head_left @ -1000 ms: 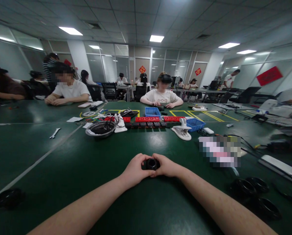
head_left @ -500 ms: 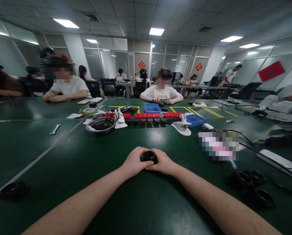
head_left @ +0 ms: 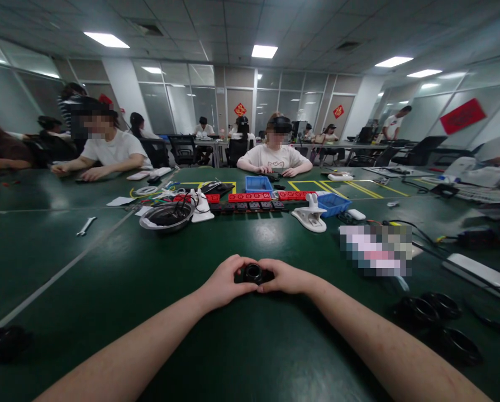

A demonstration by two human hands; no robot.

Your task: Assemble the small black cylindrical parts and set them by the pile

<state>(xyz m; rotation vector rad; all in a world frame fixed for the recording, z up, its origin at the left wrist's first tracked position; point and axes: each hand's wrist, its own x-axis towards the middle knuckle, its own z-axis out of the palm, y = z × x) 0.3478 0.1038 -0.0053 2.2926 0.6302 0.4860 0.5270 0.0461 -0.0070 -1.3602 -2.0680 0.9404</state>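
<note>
Both hands meet around a small glossy black ring-shaped part (head_left: 253, 273) with a round opening facing up, low over the green table. My left hand (head_left: 228, 283) closes on its left side, thumb along the near edge and fingers at the far edge. From the other side my right hand (head_left: 284, 276) grips it, thumb and fingertips curved round its right. The fingers hide part of its sides, so its full shape and exact kind cannot be made out. Several similar black ring-shaped parts (head_left: 417, 311) lie to the right of my right forearm.
Another black part (head_left: 4, 343) lies at the far left. Across the middle stand a metal bowl (head_left: 166, 218), red power strips (head_left: 250, 197), a white clip stand (head_left: 310, 218) and blue bins (head_left: 333, 205). A wrench (head_left: 86, 225) lies left. People sit opposite.
My right hand has shifted slightly to the right, its fingers less wrapped over the black part. More of the part's right side shows. The view has turned slightly.
</note>
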